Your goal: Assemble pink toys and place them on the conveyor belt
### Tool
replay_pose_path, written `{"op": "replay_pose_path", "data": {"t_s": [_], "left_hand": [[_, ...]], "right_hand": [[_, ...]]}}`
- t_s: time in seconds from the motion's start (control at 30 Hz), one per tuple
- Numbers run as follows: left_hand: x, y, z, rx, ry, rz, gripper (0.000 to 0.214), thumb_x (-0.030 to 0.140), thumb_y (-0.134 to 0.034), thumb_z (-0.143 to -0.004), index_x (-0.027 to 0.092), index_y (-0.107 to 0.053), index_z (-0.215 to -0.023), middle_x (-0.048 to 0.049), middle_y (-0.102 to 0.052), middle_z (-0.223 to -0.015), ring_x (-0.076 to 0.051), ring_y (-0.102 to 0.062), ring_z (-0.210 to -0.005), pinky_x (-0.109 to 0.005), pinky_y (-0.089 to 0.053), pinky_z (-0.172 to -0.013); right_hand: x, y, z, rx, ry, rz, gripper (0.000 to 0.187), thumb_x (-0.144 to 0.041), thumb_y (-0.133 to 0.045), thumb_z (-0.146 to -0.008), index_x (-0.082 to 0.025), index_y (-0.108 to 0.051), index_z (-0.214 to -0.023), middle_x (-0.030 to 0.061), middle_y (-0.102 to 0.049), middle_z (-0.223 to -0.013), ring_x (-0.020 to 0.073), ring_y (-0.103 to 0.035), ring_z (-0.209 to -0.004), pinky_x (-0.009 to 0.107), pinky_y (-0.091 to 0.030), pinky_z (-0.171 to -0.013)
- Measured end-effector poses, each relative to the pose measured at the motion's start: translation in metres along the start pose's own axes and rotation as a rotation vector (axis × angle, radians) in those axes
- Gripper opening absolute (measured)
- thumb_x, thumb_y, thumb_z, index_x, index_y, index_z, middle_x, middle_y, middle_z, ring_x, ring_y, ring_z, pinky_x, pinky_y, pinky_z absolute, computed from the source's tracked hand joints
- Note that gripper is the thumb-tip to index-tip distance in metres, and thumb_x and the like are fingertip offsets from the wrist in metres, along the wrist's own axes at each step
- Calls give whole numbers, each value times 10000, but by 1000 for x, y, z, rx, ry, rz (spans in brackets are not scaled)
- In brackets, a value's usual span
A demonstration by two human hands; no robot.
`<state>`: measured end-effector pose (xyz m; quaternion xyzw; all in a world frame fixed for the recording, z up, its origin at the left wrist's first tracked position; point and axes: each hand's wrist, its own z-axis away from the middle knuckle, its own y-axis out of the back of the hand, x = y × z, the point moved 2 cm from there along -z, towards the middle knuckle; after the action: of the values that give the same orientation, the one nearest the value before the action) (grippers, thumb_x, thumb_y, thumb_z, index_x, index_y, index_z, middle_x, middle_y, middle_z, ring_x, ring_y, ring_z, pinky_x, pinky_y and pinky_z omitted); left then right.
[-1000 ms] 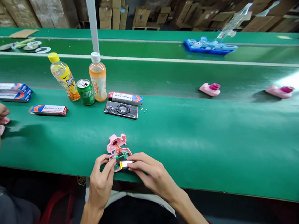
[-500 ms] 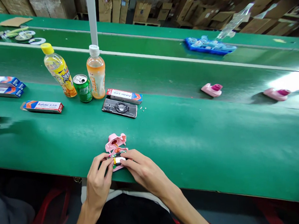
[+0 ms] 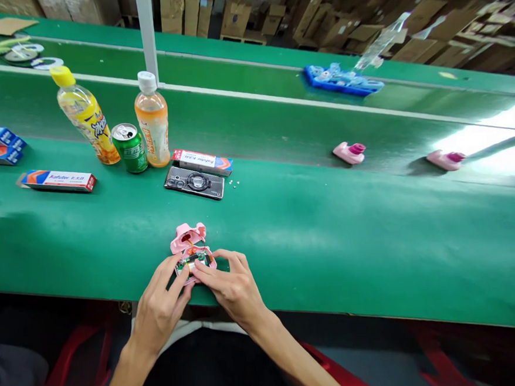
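Observation:
A small pink plastic toy shell [image 3: 194, 262] lies open on the green belt right in front of me, with a green circuit board [image 3: 192, 261] and thin wires inside. Its pink upper half [image 3: 187, 237] folds away toward the far side. My left hand [image 3: 159, 305] grips the shell's near left side, and my right hand [image 3: 231, 283] presses over its right side. Their fingers cover the lower part of the board, and the silver battery is hidden.
A yellow-capped bottle [image 3: 85, 117], green can [image 3: 130, 148], orange drink bottle [image 3: 152, 121], phone [image 3: 194, 183] and Kafuter glue boxes [image 3: 57, 181] stand beyond my hands. Pink toy parts [image 3: 349, 152] and a blue tray [image 3: 342, 80] sit on the belts. A white post [image 3: 147, 30] rises behind.
The silver battery, visible a second ago, is now hidden under my fingers. My hands have drawn closer over the shell. The view has shifted, and the other person's hand has left the left edge.

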<state>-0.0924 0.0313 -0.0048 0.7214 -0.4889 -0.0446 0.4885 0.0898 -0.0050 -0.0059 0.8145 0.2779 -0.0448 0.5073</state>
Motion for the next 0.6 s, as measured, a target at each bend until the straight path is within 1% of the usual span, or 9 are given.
{"op": "replay_pose_path", "data": {"t_s": [0.1,0.17,0.2,0.27,0.33,0.4,0.43,0.5,0.6], "left_hand": [[-1,0,1,-2,-18,-15,353,114,-611,-962,124,-588,-1314,-193,-625,-1333,-307,-611,-1261,-453,-591,-1014],[0,-2,3,9,-29,-27,352,101,-617,-955,110,-593,-1306,-202,-620,-1333,-309,-609,-1256,-453,-588,-1013],[0,-2,3,18,-31,-34,348,96,-621,-951,106,-598,-1298,-206,-616,-1334,-310,-610,-1249,-452,-588,-1008],[1,-3,4,45,-27,-64,329,102,-630,-946,109,-612,-1275,-220,-600,-1349,-317,-612,-1230,-459,-591,-987],[2,-3,4,68,-17,-123,307,128,-646,-941,128,-629,-1248,-222,-592,-1358,-330,-607,-1201,-482,-590,-958],[3,-3,5,75,-10,-185,296,152,-662,-936,148,-642,-1231,-208,-610,-1337,-337,-597,-1162,-497,-584,-930],[3,-3,5,73,-13,-207,293,159,-665,-934,154,-645,-1227,-199,-625,-1319,-338,-593,-1146,-498,-578,-922],[3,-3,6,71,-26,-241,280,170,-663,-938,160,-649,-1217,-186,-649,-1288,-339,-590,-1122,-502,-561,-911],[2,-4,6,70,-26,-268,251,191,-644,-955,172,-656,-1205,-176,-656,-1279,-340,-593,-1119,-510,-531,-915]], "right_hand": [[-3,7,5,93,-40,31,198,-210,-751,-908,-322,-774,-1070,17,-804,-1030,274,-643,-1027,453,-511,-873],[-1,18,2,157,-56,44,56,-282,-747,-918,-305,-786,-951,30,-802,-1036,281,-644,-989,468,-501,-876],[3,24,-4,161,-93,47,97,-321,-705,-949,-286,-785,-908,45,-802,-1029,278,-646,-960,466,-499,-868],[14,36,-32,75,-229,49,325,-377,-538,-1039,-225,-781,-885,86,-798,-979,255,-649,-882,430,-495,-827],[27,42,-76,-117,-359,41,518,-394,-362,-1095,-155,-774,-891,101,-776,-872,215,-646,-792,363,-478,-760],[35,42,-129,-327,-357,19,606,-475,-337,-1093,-132,-764,-834,71,-729,-756,177,-626,-693,315,-449,-706],[37,37,-152,-583,-338,37,644,-509,-293,-1095,-126,-764,-881,67,-722,-782,172,-628,-709,308,-443,-721],[35,27,-191,-853,-324,24,618,-595,-430,-1038,-127,-768,-818,55,-701,-737,167,-623,-679,298,-443,-711],[20,6,-218,-1141,-355,43,522,-616,-727,-854,-120,-752,-692,46,-663,-626,171,-594,-584,316,-463,-678]]}}
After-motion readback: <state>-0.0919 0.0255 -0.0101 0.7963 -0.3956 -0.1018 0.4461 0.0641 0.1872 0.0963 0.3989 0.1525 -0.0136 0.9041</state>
